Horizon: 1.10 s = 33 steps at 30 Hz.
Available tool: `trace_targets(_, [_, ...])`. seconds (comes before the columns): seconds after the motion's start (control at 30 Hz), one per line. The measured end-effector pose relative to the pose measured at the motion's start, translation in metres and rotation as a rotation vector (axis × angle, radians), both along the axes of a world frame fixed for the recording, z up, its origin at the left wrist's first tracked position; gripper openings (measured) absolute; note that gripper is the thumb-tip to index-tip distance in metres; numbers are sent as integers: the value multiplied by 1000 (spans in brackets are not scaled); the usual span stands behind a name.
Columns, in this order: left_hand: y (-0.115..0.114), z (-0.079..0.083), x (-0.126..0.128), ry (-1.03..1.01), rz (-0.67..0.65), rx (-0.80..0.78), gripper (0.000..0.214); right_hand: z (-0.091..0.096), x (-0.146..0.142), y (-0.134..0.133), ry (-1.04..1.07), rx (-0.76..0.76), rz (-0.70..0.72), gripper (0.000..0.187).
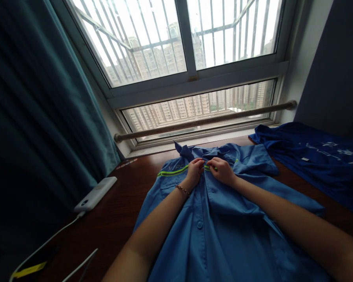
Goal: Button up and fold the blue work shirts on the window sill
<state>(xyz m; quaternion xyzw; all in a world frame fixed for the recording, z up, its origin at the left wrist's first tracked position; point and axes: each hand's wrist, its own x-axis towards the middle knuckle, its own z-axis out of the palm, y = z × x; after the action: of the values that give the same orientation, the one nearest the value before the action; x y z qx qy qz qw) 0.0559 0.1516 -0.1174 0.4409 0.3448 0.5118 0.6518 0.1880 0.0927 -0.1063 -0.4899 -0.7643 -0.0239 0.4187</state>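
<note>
A light blue button-up shirt (223,219) with a neon green stripe across the chest lies flat on the dark wooden table (117,211), collar toward the window. My left hand (195,169) and my right hand (222,169) meet at the shirt's front placket just below the collar. Both hands have their fingers pinched on the fabric there, close together. A beaded bracelet sits on my left wrist. Buttons run down the shirt's middle toward me.
A darker blue garment (314,160) lies at the table's right. A white power bank (95,194) with a white cable rests at the left edge, beside a teal curtain (41,117). A barred window and a rail (206,119) stand behind the table.
</note>
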Motion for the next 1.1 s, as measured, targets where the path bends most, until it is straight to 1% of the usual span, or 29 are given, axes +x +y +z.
trace_targets(0.07, [-1, 0, 0, 35, 25, 33, 21, 0, -2, 0, 27, -57, -6, 20])
trace_targets(0.13, [-1, 1, 0, 132, 52, 124, 20, 1, -5, 1, 44, -134, -44, 23])
trace_targets(0.2, [-2, 2, 0, 283, 83, 241, 17, 0, -10, 1, 37, -234, -108, 28])
trace_targets(0.27, [-2, 3, -1, 441, 97, 324, 13, -1, -15, 1, 5, -338, -190, 31])
trace_targets(0.37, [-5, 5, 0, 671, 103, 412, 11, -5, -21, -2, -74, -417, -323, 39])
trace_targets(0.43, [-9, 9, 2, 787, 92, 499, 12, -6, -22, -3, -119, -439, -383, 44])
trace_targets(0.5, [-13, 16, 4, 831, 25, 569, 12, -6, -20, -3, -120, -472, -410, 37])
trace_targets(0.57, [-10, 23, 2, 814, -28, 565, 15, -6, -14, 0, -65, -504, -415, 28])
trace_targets(0.6, [-6, 26, -2, 799, -10, 538, 16, -6, -11, 3, -15, -512, -405, 25])
trace_targets(0.63, [0, 27, -7, 791, 37, 503, 16, -7, -8, 6, 51, -512, -393, 23])
trace_targets(0.7, [16, 25, -24, 792, 139, 418, 13, -10, -2, 13, 218, -491, -361, 21])
trace_targets(0.73, [25, 22, -35, 796, 144, 378, 11, -13, 1, 16, 314, -470, -339, 21])
trace_targets(0.8, [41, 14, -55, 781, 101, 309, 7, -20, 5, 23, 481, -425, -299, 21])
trace_targets(0.9, [54, 5, -75, 750, 80, 284, 7, -29, 8, 30, 593, -396, -267, 22])
trace_targets(1.0, [55, 6, -80, 746, 37, 312, 10, -32, 8, 33, 614, -399, -282, 23])
trace_targets(1.1, [51, 11, -77, 794, -112, 390, 15, -31, 9, 33, 645, -399, -292, 25])
